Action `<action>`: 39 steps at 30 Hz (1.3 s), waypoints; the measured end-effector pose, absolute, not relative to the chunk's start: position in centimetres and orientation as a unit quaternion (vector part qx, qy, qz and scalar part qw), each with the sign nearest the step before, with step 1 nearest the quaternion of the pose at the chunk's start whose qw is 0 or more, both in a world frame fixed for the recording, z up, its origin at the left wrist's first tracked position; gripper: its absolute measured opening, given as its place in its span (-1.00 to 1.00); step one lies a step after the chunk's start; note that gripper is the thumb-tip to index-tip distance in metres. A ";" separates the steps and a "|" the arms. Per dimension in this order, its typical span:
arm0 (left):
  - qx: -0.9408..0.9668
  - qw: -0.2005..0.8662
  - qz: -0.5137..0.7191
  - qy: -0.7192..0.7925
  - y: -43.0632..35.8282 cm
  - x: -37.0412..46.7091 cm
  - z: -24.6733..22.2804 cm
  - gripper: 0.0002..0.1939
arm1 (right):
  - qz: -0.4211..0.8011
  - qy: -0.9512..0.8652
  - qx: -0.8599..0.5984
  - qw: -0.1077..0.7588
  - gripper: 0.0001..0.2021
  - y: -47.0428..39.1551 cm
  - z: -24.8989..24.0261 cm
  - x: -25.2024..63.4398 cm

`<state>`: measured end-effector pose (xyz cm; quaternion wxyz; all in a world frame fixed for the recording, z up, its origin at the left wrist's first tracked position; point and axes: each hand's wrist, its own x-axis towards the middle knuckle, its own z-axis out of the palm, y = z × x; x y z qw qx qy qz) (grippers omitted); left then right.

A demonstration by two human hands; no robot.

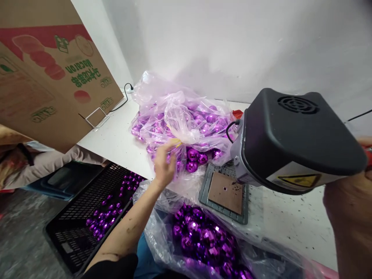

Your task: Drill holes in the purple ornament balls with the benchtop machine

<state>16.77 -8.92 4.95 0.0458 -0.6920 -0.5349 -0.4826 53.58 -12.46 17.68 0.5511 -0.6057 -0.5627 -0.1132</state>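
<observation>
1. At the middle of the white table (116,135), locate the tied bag (180,112) of clear plastic; it lies against the rear wall (232,46) side and contains purple mirrored balls (192,155).
2. Note the yellow tie (178,142) at the gathered neck, on the bag's near side.
3. Left hand (165,164): reaches forward with fingers partly curled, the fingertips at the yellow tie. Whether they are pinched closed on it cannot be determined.
4. Right hand (364,172): located at the right end of the black machine head (296,131), mostly hidden and cut by the frame edge. Its grip cannot be determined.
5. Machine head: overhangs the right part of the table; a round vent is on top and a yellow warning label (300,180) is on its lower side.
6. Grey base (205,184): lies beside the tied bag, carrying a brown square plate (222,197) with one small hole. Dark flecks are scattered around it.
7. Open bag (157,228): sits directly in front of the wearer, at the near table edge, filled with similar balls.
8. Black crate (87,199): stands lower left, holding more of them.
9. Printed carton (58,73): stands tilted at the table's left; a person's leg (58,166) shows below it.
</observation>
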 end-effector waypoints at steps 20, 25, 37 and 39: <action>-0.396 -0.720 -0.463 -0.332 -12.7 20.5 6.6 -0.54 | 0.010 -0.559 -0.599 0.573 -0.61 -13.0 20.1 51.3; -0.305 -0.798 -0.419 -0.307 -14.1 23.5 5.1 -0.57 | 0.042 -0.565 -0.588 0.578 -0.55 -13.1 19.7 51.7; -0.623 -0.516 -0.393 -0.438 -14.0 29.4 1.2 -0.49 | 0.044 -0.585 -0.563 0.582 -0.52 -13.2 19.7 51.4; -0.676 -0.454 -0.379 -0.439 -13.8 29.9 0.9 -0.50 | 0.048 -0.583 -0.564 0.583 -0.51 -13.2 19.7 51.5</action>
